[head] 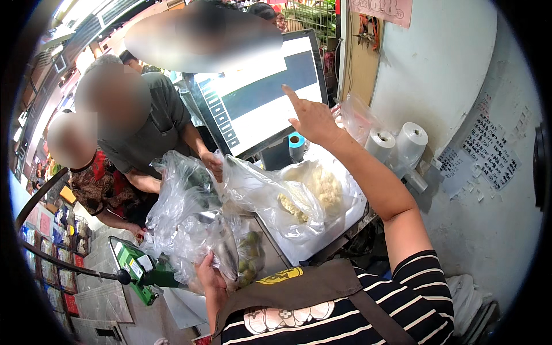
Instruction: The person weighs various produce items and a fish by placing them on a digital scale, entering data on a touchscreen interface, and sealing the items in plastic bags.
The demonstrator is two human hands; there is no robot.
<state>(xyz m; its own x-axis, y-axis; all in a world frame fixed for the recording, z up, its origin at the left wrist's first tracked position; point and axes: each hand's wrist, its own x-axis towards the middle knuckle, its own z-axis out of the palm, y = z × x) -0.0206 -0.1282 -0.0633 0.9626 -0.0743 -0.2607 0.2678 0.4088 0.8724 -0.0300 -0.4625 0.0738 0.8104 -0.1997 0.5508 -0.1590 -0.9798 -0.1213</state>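
Observation:
My right hand is raised in front of a touchscreen monitor, index finger stretched out and holding nothing. Whether the fingertip touches the glass cannot be told. Low in the middle, my left hand grips a clear plastic bag. Inside that bag lies what looks like a silvery fish. Green round fruit in clear plastic sits beside it. Another open clear bag with cauliflower rests on the white surface below the screen.
Across the counter a person in a grey shirt holds plastic bags; a second person stands beside them. A green tape-type bag sealer is at the left. Rolls of plastic bags and a blue roll stand near the wall.

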